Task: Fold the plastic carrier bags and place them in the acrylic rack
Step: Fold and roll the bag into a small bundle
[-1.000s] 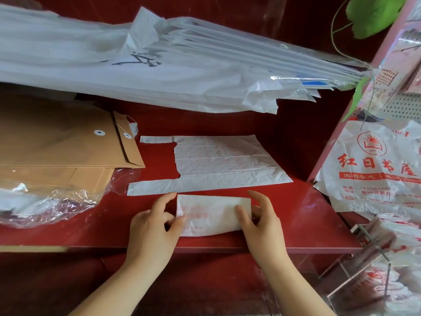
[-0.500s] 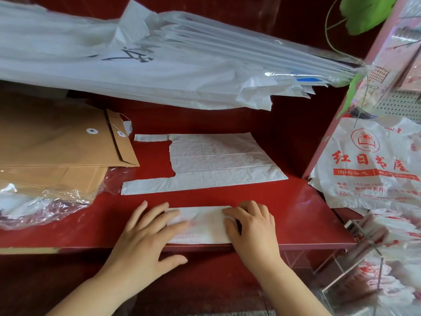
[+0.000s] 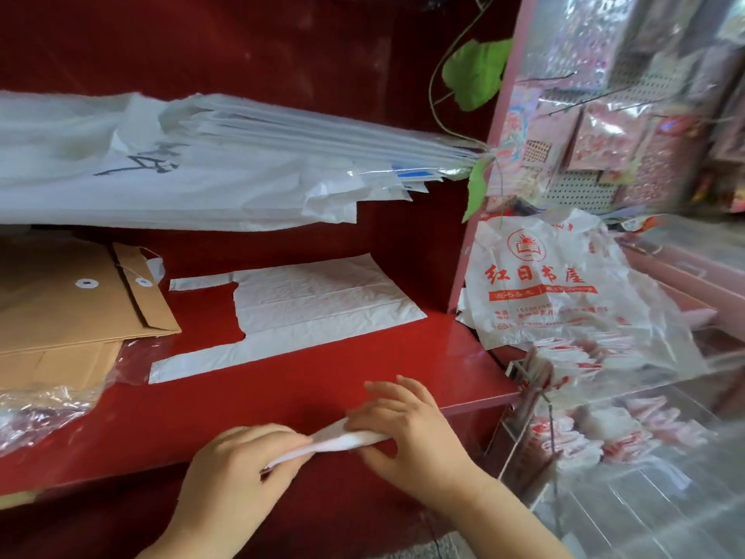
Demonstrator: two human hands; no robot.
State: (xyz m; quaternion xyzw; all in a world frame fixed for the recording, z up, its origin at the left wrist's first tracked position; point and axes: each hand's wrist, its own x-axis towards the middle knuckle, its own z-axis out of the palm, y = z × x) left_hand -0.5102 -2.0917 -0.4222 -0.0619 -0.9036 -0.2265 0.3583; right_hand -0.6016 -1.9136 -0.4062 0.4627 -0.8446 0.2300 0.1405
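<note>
Folded bag (image 3: 342,439), a narrow white strip with a little red print, lies at the front edge of the red counter (image 3: 363,373), held at both ends. The left hand (image 3: 238,474) grips its left end, fingers (image 3: 278,435) curled over the top and closed on the plastic. The right hand (image 3: 407,433) holds the right end, fingers (image 3: 403,387) bent over the strip and thumb below it, clamped on it. The strip sags a little between the hands and seems lifted just off the counter, though the blur makes that hard to judge.

Behind the hands, a flat bag (image 3: 322,300) lies spread on the counter, handles pointing left, well apart from the folded bag. Left of it lie brown envelopes (image 3: 72,300) with string clasps, their lower edge over crumpled clear wrap (image 3: 40,413). Above them a thick stack (image 3: 181,175) of large white bags lies across the back.

To the right, past the red side panel (image 3: 463,256), a printed bag (image 3: 544,284) with a red logo and red characters lies loose and crumpled. Below it, just beside the counter's right front corner, is the clear rack (image 3: 520,449), with folded bundles (image 3: 564,433) of white and red plastic in it; how they are ordered is too blurred to tell. A green leaf (image 3: 477,72) hangs at the top.
</note>
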